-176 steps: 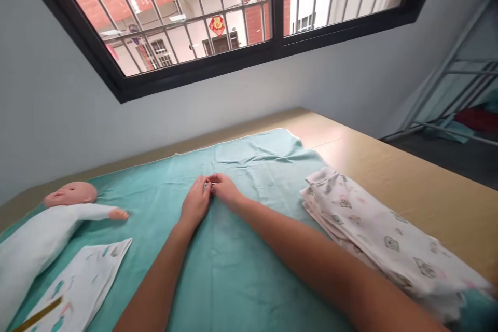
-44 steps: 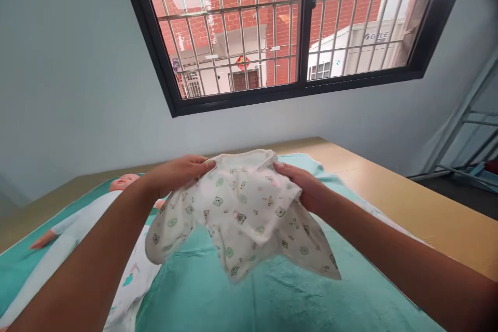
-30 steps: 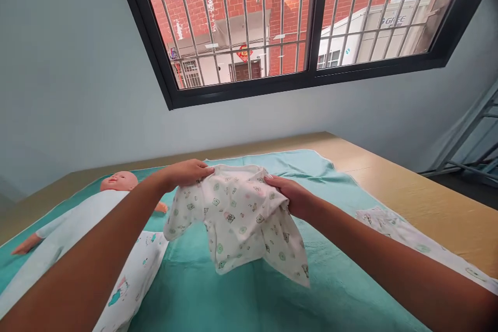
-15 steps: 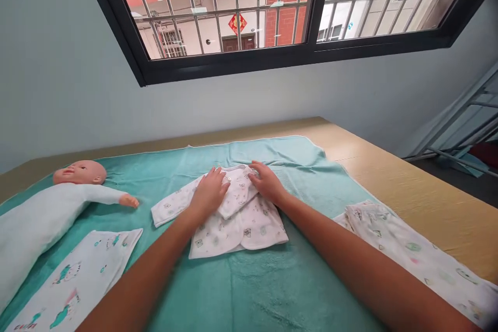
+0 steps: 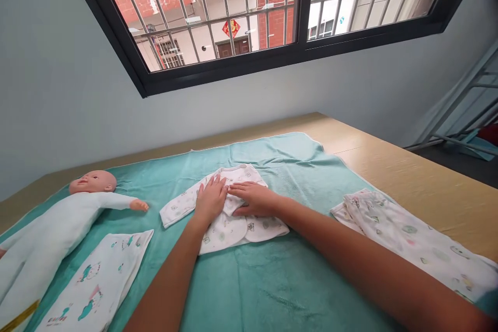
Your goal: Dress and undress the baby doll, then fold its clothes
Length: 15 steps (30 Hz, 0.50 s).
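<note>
Seemingly smoothed the printed shirt under outstretched left hand and right hand, gripping nothing, and probably needed light pressure next.

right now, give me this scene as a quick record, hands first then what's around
left hand: fingers outstretched on the baby shirt
right hand: fingers laid on the same baby shirt
baby shirt: on teal towel, one sleeve extended
doll: lying at the towel's left
beside doll: folded white cloth, teal print
far right: folded printed garment
underneath: wooden surface
background: barred window
</note>
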Each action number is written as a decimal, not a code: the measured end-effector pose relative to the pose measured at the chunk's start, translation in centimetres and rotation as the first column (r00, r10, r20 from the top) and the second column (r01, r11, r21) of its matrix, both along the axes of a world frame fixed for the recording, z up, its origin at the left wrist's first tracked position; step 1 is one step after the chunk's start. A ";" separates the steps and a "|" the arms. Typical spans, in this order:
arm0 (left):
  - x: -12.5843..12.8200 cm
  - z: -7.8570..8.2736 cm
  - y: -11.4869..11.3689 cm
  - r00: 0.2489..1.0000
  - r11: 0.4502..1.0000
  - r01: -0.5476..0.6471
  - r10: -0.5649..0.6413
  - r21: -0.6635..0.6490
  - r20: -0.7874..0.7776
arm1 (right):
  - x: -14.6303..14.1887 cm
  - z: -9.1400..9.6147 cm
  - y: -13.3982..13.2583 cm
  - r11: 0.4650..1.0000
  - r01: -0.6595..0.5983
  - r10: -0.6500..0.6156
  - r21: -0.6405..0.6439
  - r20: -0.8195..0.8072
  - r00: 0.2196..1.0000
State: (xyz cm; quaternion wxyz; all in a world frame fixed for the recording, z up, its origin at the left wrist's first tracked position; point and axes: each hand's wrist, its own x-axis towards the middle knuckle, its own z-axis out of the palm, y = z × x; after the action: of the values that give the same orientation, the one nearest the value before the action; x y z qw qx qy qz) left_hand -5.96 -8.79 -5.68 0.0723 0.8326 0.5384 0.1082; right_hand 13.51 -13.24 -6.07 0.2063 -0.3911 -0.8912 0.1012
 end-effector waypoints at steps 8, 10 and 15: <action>-3.6 -0.4 1.5 0.991 0.993 -0.084 0.092 -0.086 0.098 | -0.2 0.3 -0.3 0.990 -0.052 0.048 0.130 0.032 0.998; -4.1 -0.5 1.7 0.993 0.990 -0.101 0.107 -0.093 0.056 | -0.2 0.2 -0.3 0.988 -0.056 0.054 0.143 0.018 0.998; -4.0 -0.5 1.6 0.995 0.993 -0.098 0.096 -0.067 -0.022 | 0.0 -0.1 -0.1 0.988 -0.060 0.062 0.141 -0.012 0.998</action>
State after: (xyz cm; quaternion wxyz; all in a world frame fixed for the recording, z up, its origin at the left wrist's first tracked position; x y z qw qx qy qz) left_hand -9.93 -7.16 -6.15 0.0901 0.8035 0.5822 0.0854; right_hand 13.49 -13.33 -6.17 0.2374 -0.3472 -0.9060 0.0473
